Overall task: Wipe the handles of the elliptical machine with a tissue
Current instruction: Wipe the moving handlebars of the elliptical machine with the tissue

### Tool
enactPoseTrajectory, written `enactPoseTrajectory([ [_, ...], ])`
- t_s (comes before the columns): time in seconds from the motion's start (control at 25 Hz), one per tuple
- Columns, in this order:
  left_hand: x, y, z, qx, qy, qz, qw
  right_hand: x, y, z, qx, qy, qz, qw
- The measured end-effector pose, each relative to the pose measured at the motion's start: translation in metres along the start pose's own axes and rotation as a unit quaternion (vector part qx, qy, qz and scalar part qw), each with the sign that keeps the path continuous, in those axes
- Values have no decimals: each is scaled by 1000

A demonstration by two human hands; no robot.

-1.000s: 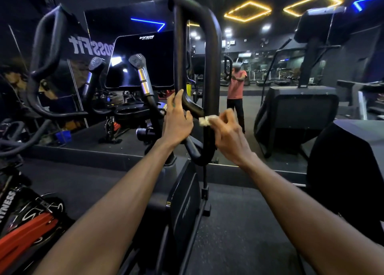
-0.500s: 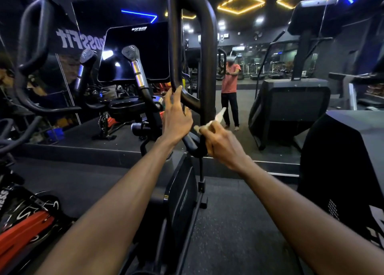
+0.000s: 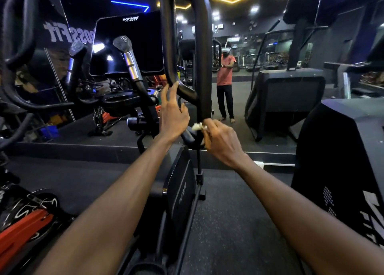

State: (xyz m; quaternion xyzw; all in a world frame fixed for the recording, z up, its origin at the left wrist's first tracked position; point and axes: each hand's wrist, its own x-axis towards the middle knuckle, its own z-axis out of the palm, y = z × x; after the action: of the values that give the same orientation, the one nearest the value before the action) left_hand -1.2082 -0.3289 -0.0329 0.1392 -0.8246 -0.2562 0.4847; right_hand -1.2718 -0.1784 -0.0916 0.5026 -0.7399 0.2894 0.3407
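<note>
The elliptical's black looped handle point(image 3: 202, 52) rises in front of me, with its inner bar curving down to the lower bend. My right hand point(image 3: 222, 141) pinches a crumpled white tissue point(image 3: 198, 127) against the outer bar near that lower bend. My left hand point(image 3: 172, 114) rests on the inner curved bar with fingers straight and pointing up. A second looped handle point(image 3: 15, 52) stands at the far left. Two short grips with silver bands point(image 3: 129, 63) flank the dark console screen point(image 3: 128, 44).
A mirror wall ahead reflects a person in a red shirt point(image 3: 225, 71). A black stair machine point(image 3: 340, 154) stands close on the right. A red and black bike point(image 3: 22, 222) lies at lower left. The elliptical's black body point(image 3: 180, 191) is between my arms.
My right hand slid the tissue a little down the outer bar toward the lower bend. My left hand stayed on the inner bar.
</note>
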Motion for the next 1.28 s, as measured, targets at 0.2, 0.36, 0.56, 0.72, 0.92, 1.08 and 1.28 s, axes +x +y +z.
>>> enactPoseTrajectory([
  [0.2,-3,-2,6,-6,9,-5,1000,-4,1,9,14,-19,25,999],
  [0.36,-1,-4,7,-12,13,1,1000,-23,2,26,-62,-47,10,997],
  [0.56,-2,-5,12,-4,27,-1,1000,-14,-5,31,31,33,62,997],
  [0.72,-5,2,7,1,32,-4,999,-32,-1,40,73,24,56,995],
  [0.92,-8,12,8,-5,69,2,998,18,-4,17,49,146,18,988],
  [1.08,-11,15,9,-10,73,0,997,-14,2,40,6,14,-45,999],
  [1.28,-10,11,13,4,77,-2,997,-17,-3,25,100,80,1,992],
])
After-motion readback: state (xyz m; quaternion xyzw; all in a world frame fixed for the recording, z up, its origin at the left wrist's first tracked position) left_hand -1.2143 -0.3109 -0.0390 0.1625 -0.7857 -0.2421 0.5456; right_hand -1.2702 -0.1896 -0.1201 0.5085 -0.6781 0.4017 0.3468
